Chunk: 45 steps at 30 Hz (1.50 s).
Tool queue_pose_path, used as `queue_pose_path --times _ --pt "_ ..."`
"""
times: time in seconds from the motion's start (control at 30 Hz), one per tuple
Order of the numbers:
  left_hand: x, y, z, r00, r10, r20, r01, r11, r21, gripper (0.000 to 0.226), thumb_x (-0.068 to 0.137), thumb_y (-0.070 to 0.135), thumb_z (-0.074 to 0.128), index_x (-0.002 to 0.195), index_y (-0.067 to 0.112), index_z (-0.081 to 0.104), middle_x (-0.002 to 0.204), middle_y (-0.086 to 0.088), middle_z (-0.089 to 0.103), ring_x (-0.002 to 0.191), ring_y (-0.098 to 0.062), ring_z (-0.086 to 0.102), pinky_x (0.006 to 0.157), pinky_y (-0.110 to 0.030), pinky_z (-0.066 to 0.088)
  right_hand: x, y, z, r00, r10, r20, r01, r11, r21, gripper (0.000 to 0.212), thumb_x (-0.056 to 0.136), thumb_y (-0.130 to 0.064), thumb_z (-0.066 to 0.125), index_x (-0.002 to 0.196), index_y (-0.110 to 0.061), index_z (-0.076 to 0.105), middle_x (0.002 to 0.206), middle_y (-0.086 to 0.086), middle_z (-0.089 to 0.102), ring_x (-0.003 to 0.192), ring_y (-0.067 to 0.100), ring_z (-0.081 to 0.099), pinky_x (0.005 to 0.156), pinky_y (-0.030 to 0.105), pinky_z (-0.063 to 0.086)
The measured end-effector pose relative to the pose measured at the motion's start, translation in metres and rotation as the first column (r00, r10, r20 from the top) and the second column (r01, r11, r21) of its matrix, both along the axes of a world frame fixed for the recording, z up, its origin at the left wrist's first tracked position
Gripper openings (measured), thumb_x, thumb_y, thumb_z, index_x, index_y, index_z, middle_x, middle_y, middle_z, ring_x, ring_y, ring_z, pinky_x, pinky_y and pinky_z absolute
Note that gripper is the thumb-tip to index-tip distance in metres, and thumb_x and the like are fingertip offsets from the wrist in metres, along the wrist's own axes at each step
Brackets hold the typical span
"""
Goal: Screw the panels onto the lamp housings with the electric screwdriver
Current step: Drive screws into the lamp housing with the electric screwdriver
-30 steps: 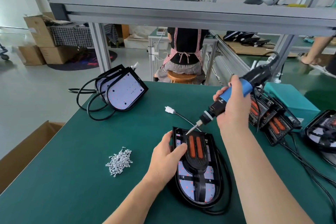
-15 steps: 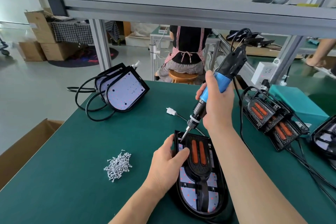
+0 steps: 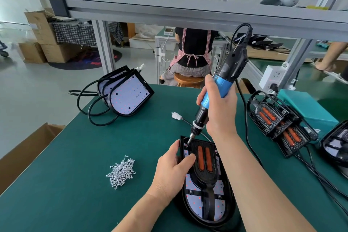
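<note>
Green matting [image 3: 90, 190] covered the bench beneath a grey metal shelf [image 3: 169, 8]. Near the front edge lay a housing [image 3: 207, 223] with its panel [image 3: 204, 177]. The left hand [image 3: 173, 167] gripped its top-left corner, thumb on the panel. The right hand [image 3: 220, 111] was wrapped round the blue screwdriver [image 3: 216, 91], bit down at that corner. Screws [image 3: 121, 173] lay heaped to the left. Beyond, an aproned person [image 3: 192, 51] sat on a stool, back turned.

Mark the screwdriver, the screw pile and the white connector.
screwdriver [image 3: 223, 85]: head view, blue part of the barrel.
screw pile [image 3: 122, 173]: head view, middle of the heap.
white connector [image 3: 176, 115]: head view, plug body.
</note>
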<state>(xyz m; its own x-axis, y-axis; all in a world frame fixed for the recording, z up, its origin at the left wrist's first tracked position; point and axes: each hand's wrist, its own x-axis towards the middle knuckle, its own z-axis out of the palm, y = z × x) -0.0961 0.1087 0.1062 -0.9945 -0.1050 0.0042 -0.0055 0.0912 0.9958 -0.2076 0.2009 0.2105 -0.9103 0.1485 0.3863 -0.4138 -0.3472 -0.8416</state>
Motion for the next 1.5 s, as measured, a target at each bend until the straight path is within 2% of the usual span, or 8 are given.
queue_pose_path --times 0.17,0.3,0.4,0.57,0.83,1.0,1.23,1.5 --pt "0.0 0.0 0.002 1.0 0.009 0.013 -0.008 1.0 -0.03 0.025 0.085 0.037 0.057 0.108 0.032 0.065 0.066 0.011 0.063 0.056 -0.008 0.045 0.056 -0.014 0.039 0.002 0.001 -0.004 0.998 0.041 -0.048 -0.039 0.998 0.044 0.014 0.092 -0.023 0.067 0.094 -0.02 0.054 0.058 0.004 0.053 0.051 0.018 0.05 0.055 0.026 0.048" --pt "-0.002 0.002 0.001 0.999 0.008 0.049 -0.006 0.999 -0.041 0.049 0.083 0.042 0.057 0.13 0.027 0.058 0.096 -0.017 0.072 0.08 -0.037 0.063 0.085 -0.048 0.055 0.004 0.002 -0.005 0.997 0.046 -0.055 -0.044 0.999 0.03 0.015 0.09 -0.019 0.067 0.098 -0.015 0.055 0.059 0.002 0.052 0.052 0.018 0.05 0.057 0.026 0.048" --pt "-0.002 0.001 0.001 0.998 0.011 0.056 -0.007 0.998 -0.066 0.06 0.082 0.044 0.056 0.139 0.023 0.052 0.105 -0.023 0.07 0.091 -0.04 0.065 0.093 -0.056 0.051 0.006 0.0 -0.005 0.997 0.042 -0.062 -0.04 0.999 0.026 0.014 0.089 -0.016 0.068 0.094 -0.016 0.054 0.059 0.002 0.051 0.052 0.018 0.05 0.056 0.026 0.047" --pt "-0.004 0.002 0.002 0.997 0.034 0.07 -0.025 0.992 -0.12 0.065 0.08 0.047 0.054 0.141 0.023 0.051 0.088 -0.025 0.066 0.067 -0.017 0.048 0.075 -0.048 0.049 0.008 -0.004 -0.006 0.998 0.017 -0.057 -0.015 0.999 0.041 0.017 0.088 -0.007 0.066 0.089 -0.015 0.051 0.057 0.001 0.05 0.05 0.017 0.048 0.056 0.026 0.047" --pt "-0.003 0.004 0.004 0.997 0.027 0.07 -0.019 0.992 -0.125 0.034 0.08 0.045 0.054 0.109 0.03 0.064 0.079 -0.013 0.066 0.065 -0.027 0.046 0.075 -0.043 0.05 0.008 -0.006 -0.01 0.998 0.033 -0.059 -0.03 0.998 0.046 0.017 0.081 -0.005 0.063 0.084 -0.016 0.05 0.055 0.0 0.049 0.048 0.02 0.046 0.054 0.029 0.047" --pt "-0.002 0.002 0.003 0.995 0.022 0.093 -0.008 0.99 -0.142 0.03 0.08 0.044 0.054 0.106 0.032 0.064 0.095 -0.002 0.075 0.094 -0.032 0.065 0.092 -0.051 0.051 0.009 -0.005 -0.012 0.995 0.085 -0.048 -0.082 0.995 0.065 0.015 0.08 -0.007 0.063 0.085 -0.013 0.05 0.052 0.003 0.049 0.05 0.024 0.045 0.057 0.031 0.046" --pt "-0.001 0.002 0.005 0.995 0.017 0.098 -0.002 0.989 -0.149 0.029 0.081 0.048 0.053 0.104 0.034 0.063 0.1 -0.008 0.073 0.096 -0.032 0.064 0.094 -0.052 0.05 0.015 -0.006 -0.009 0.972 0.225 -0.062 -0.212 0.964 0.163 0.015 0.081 -0.007 0.066 0.089 -0.016 0.056 0.056 0.004 0.055 0.054 0.017 0.05 0.06 0.021 0.049" --pt "0.0 0.002 0.004 0.995 -0.004 0.099 0.015 0.993 -0.116 0.041 0.082 0.049 0.055 0.121 0.038 0.06 0.104 -0.003 0.074 0.102 -0.029 0.066 0.098 -0.05 0.05 0.018 0.006 -0.002 0.978 0.204 -0.031 -0.202 0.977 0.066 0.02 0.079 -0.012 0.069 0.086 -0.005 0.052 0.065 0.017 0.051 0.053 0.019 0.052 0.06 0.025 0.049"
